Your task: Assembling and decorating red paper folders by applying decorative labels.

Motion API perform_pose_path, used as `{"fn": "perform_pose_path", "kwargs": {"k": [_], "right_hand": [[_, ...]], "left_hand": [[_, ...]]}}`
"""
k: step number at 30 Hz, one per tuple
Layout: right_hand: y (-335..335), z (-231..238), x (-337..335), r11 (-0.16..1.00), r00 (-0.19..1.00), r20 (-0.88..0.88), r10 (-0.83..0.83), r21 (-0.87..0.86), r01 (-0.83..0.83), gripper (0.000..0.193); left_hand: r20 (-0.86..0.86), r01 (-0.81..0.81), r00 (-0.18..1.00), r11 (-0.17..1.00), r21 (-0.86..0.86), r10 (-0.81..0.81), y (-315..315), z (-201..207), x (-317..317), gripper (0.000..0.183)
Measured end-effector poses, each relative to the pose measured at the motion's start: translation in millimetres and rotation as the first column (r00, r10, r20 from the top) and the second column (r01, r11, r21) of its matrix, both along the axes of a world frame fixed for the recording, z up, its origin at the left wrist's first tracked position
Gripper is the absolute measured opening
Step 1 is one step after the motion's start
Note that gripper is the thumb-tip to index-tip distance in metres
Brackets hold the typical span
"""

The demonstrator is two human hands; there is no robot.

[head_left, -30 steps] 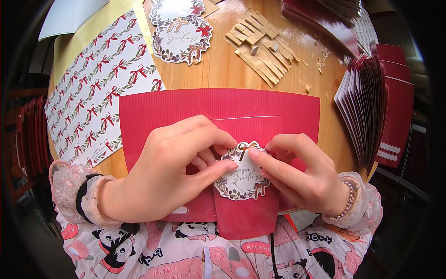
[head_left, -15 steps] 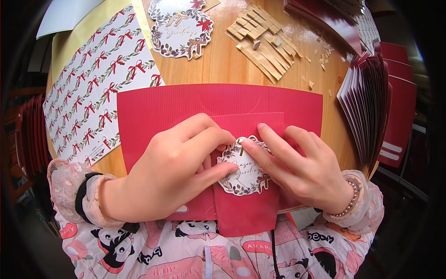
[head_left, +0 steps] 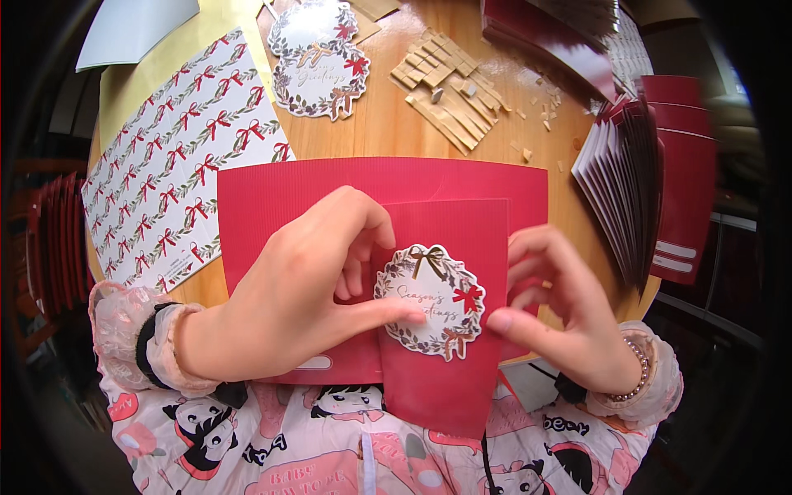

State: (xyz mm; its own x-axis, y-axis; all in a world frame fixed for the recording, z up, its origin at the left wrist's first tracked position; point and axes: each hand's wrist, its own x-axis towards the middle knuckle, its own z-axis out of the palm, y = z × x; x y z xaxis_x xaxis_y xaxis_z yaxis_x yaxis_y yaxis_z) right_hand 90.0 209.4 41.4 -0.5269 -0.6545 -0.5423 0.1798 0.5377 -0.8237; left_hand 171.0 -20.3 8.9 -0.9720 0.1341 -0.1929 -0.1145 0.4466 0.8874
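A wreath-shaped paper cutout [head_left: 437, 276] with leaves, bows and script lies flat on a narrow red panel [head_left: 437, 400]. Beneath that panel spreads a wider ribbed red card sheet [head_left: 280, 194]. My left hand [head_left: 301, 276] rests over the left part of the sheet, its thumb laid on the cutout and its other fingers bent, apart from the thumb. At the narrow panel's right edge is my right hand [head_left: 569, 305], thumb tip touching the edge and curved fingers spread away from it. Nothing shows gripped in either hand.
More wreath cutouts [head_left: 318, 78] overlap at the back. Beside them sit tan paper strips [head_left: 450, 99] and small scraps [head_left: 544, 111]. A white bow-patterned sheet [head_left: 173, 173] lies at left; a fanned stack of red-covered cards [head_left: 619, 190] stands at right.
My right hand has lifted off the cutout and moved right to the panel's edge. The left fingers have drawn off its upper rim, leaving the thumb there. The cutout is now more exposed.
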Motion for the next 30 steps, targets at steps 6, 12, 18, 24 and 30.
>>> {"fn": "perform_pose_path", "kwargs": {"k": [6,12,18,24,30], "right_hand": [[5,3,18,0.997,1.000,0.013,0.012,-0.076,-0.011,0.051],[3,-9,10,0.993,0.990,0.119,-0.081,-0.072,0.090,0.055],[6,-10,14,0.957,0.977,0.058,-0.203,-0.197,0.211,0.047],[34,46,17,0.969,0.918,-0.319,-0.235,-0.151,0.195,0.027],[62,128,27,0.923,0.693,-0.650,-0.311,-0.033,0.383,0.020]], "left_hand": [[0.024,0.007,1.000,0.995,0.099,-0.010,3,-1,3,0.055],[0.022,-0.087,0.996,0.977,0.196,0.085,5,-3,4,0.033],[0.038,-0.087,0.996,0.923,0.374,0.079,8,-7,0,0.026],[-0.068,-0.014,0.995,0.747,0.665,0.079,3,-14,2,0.021],[-0.159,0.041,0.986,0.833,0.552,0.057,0,-19,-4,0.032]]}}
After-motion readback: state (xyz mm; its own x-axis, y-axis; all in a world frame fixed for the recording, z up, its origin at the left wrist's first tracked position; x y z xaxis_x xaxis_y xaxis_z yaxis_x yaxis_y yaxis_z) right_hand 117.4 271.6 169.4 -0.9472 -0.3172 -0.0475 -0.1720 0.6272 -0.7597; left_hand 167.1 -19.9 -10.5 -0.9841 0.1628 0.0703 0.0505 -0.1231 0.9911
